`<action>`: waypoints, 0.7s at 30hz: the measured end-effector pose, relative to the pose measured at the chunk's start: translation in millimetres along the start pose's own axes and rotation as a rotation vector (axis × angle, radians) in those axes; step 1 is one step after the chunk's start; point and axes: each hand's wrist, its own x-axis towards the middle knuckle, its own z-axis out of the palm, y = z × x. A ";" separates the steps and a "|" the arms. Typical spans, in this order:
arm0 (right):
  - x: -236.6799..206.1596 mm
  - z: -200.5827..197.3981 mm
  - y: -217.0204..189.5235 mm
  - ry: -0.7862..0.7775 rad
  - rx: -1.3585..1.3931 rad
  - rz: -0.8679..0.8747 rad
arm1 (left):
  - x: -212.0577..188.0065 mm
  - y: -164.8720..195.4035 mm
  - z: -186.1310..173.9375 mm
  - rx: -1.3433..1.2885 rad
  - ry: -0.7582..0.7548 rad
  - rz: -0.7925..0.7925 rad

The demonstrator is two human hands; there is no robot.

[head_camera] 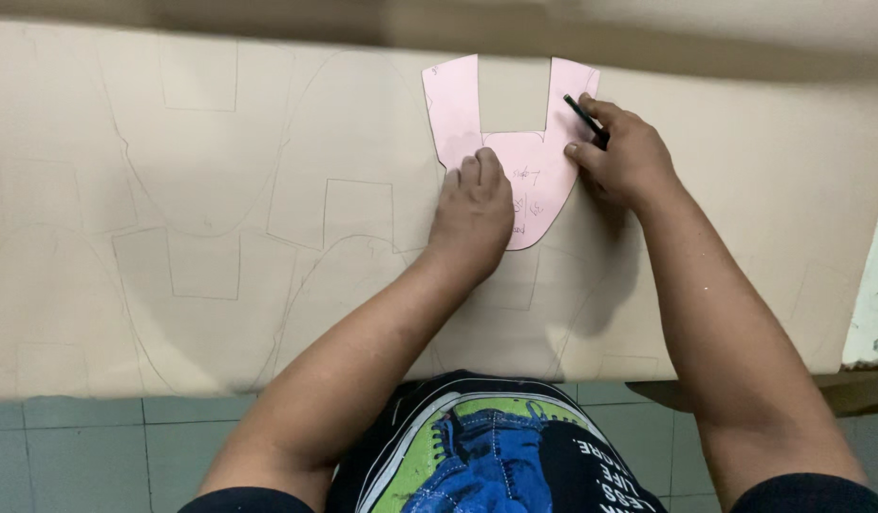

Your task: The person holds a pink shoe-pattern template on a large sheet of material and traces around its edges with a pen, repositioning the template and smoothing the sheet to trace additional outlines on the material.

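Pink template (534,180) lies flat on the beige sheet (268,237) covering your surface; your left hand (472,214) presses it down, your right hand (629,157) pinches a dark pen (583,116) at its edge.

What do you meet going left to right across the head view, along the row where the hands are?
Traced outlines on the beige sheet → left hand pressing the pink template → right hand holding a dark pen → bare sheet edge.

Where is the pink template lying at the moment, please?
In the head view, the pink template lies flat on the beige sheet, upper centre-right, near its far edge, pressed by the left hand, with the right hand holding a pen at its right edge.
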 end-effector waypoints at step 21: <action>162.0 -118.7 -75.5 0.273 -0.386 -0.345 | 53.9 7.9 -31.7 0.039 -0.320 -0.176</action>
